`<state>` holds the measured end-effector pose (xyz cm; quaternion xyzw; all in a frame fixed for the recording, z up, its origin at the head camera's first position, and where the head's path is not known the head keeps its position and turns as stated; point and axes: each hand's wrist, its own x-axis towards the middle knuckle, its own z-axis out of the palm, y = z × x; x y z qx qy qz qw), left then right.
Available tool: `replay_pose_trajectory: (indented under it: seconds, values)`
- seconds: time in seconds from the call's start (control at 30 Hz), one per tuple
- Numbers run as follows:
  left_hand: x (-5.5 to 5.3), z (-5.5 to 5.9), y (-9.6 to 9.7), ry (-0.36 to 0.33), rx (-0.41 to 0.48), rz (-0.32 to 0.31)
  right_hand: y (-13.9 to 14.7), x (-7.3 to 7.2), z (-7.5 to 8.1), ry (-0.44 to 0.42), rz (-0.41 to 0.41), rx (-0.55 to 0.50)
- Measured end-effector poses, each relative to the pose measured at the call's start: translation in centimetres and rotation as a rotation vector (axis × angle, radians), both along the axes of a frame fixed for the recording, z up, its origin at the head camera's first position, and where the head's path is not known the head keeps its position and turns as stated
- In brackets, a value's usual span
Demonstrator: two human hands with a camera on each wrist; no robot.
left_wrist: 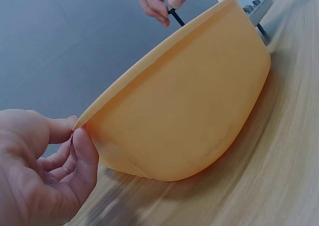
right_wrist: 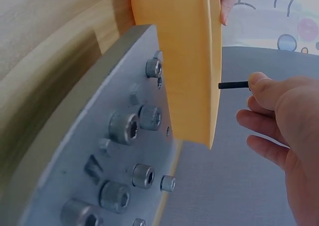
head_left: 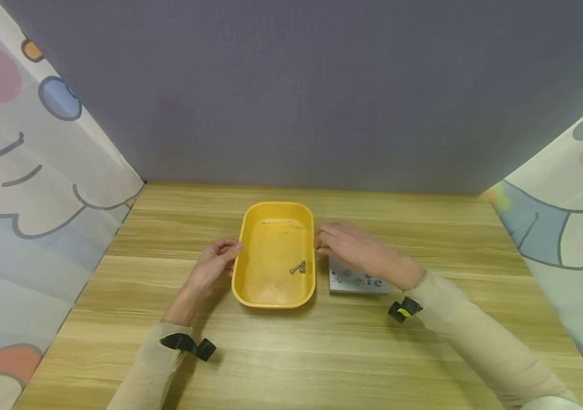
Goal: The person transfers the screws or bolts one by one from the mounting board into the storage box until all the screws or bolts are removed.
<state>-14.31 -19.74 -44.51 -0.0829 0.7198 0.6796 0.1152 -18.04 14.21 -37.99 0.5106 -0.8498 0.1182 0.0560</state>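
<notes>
A yellow plastic tray (head_left: 271, 250) rests on the wooden table, with a couple of metal bolts (head_left: 303, 267) lying inside toward its right side. My left hand (head_left: 218, 259) pinches its left rim between thumb and fingers, seen close up in the left wrist view. Over by the right rim, my right hand (head_left: 345, 245) holds a thin dark bolt (right_wrist: 233, 85) between thumb and fingertip. In the right wrist view that bolt points toward the tray wall. Below the right hand lies a grey metal plate (head_left: 358, 289) with several socket-head bolts (right_wrist: 123, 127) in it, partly covered by the hand in the head view.
The wooden tabletop (head_left: 291, 359) extends around the tray and plate. A grey panel (head_left: 291, 97) stands behind the table. Cartoon-print curtains (head_left: 20, 228) hang along both sides. A black strap with a small block (head_left: 189, 344) is worn on each wrist.
</notes>
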Motion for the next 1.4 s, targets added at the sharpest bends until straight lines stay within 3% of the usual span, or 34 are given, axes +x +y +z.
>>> replay_pose_trajectory:
  seconds: [0.47, 1.4]
  values:
    - [0.0, -0.1, 0.0, -0.001, 0.004, 0.006, -0.8, -0.8, 0.3, 0.03, 0.051, -0.045]
    - [0.0, -0.1, -0.1, -0.004, 0.011, 0.003, -3.4, -1.7, -0.6, 0.097, 0.091, 0.208]
